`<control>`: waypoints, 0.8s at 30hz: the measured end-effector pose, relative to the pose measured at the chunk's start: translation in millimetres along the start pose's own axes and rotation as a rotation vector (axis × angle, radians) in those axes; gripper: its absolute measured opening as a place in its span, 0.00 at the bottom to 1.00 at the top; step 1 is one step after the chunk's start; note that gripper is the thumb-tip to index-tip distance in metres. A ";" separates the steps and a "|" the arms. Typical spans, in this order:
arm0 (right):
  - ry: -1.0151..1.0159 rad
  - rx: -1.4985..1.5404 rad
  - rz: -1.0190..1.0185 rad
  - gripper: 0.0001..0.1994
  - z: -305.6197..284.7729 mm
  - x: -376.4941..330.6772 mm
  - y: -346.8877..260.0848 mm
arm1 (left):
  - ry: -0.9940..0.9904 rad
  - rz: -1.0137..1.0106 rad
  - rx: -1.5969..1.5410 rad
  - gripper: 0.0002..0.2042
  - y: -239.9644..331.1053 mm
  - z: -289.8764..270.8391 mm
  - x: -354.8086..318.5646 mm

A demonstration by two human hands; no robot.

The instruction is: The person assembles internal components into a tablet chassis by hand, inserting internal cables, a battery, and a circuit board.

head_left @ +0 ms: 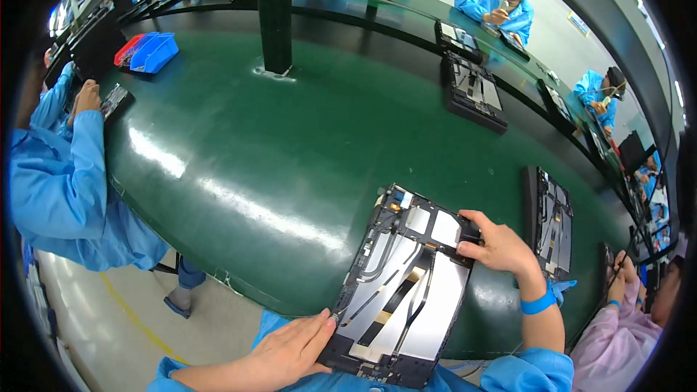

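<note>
Opened tablet, long axis approx. fore-aft, far end R.

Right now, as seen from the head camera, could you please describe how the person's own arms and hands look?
Both the left hand and the right hand are without gloves. The blue sleeves leave part of each forearm uncovered. A bright blue band circles the right wrist, with a blue piece sticking out sideways; no band shows on the left.
</note>
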State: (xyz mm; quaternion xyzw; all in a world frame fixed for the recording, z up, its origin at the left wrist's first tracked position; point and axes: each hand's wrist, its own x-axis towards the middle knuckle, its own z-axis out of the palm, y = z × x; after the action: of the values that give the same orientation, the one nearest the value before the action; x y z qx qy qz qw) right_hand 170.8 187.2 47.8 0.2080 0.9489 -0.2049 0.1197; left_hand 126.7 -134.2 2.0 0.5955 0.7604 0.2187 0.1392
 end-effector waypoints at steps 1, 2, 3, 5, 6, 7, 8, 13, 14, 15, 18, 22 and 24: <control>0.016 -0.064 0.035 0.30 -6.2 -0.9 -3.5 | 0.011 -0.001 -0.010 0.36 -1.2 -0.4 0.1; 0.203 -0.093 0.041 0.25 -10.1 -1.4 -11.2 | 0.014 -0.004 -0.016 0.36 -0.5 -5.4 2.6; 0.311 -0.103 -0.078 0.18 -13.0 -2.8 -22.8 | 0.029 -0.026 0.020 0.35 2.3 -14.4 6.4; 0.313 -0.112 -0.616 0.11 -1.4 6.2 -41.9 | 0.046 -0.068 0.057 0.34 4.6 -23.5 9.2; 0.280 -0.128 -0.783 0.07 5.8 11.2 -56.9 | 0.088 -0.008 0.045 0.32 3.8 -24.9 9.5; 0.179 -0.230 -0.833 0.06 7.7 14.0 -67.6 | 0.133 0.060 0.032 0.30 3.3 -26.4 13.8; 0.137 -0.252 -0.847 0.06 10.6 16.9 -74.8 | 0.113 0.163 0.012 0.26 2.7 -27.5 21.5; -0.008 -0.283 -0.909 0.06 17.0 30.1 -78.0 | 0.163 0.352 -0.050 0.19 4.3 -15.6 45.1; -0.023 -0.346 -0.918 0.06 17.4 30.3 -81.1 | 0.141 0.391 -0.041 0.18 2.7 -12.4 48.3; -0.034 -0.416 -0.917 0.07 17.2 29.5 -82.4 | 0.120 0.442 -0.033 0.16 0.8 -9.1 53.6; 0.114 -0.591 -1.015 0.06 17.9 24.5 -99.3 | 0.191 0.520 -0.039 0.12 0.0 -2.8 67.7; 0.397 -0.605 -1.230 0.06 41.8 43.4 -131.1 | 0.256 0.582 0.005 0.09 -4.3 6.3 88.9; 0.279 -0.543 -1.126 0.05 50.9 57.6 -130.5 | 0.387 0.559 0.058 0.06 -10.5 5.5 104.3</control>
State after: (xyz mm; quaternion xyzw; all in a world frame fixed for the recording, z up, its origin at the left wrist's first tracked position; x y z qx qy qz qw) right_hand 69.2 76.5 28.8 -0.3355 0.9375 0.0404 -0.0825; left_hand 94.2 -34.6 -2.9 0.7320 0.5860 0.3356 -0.0897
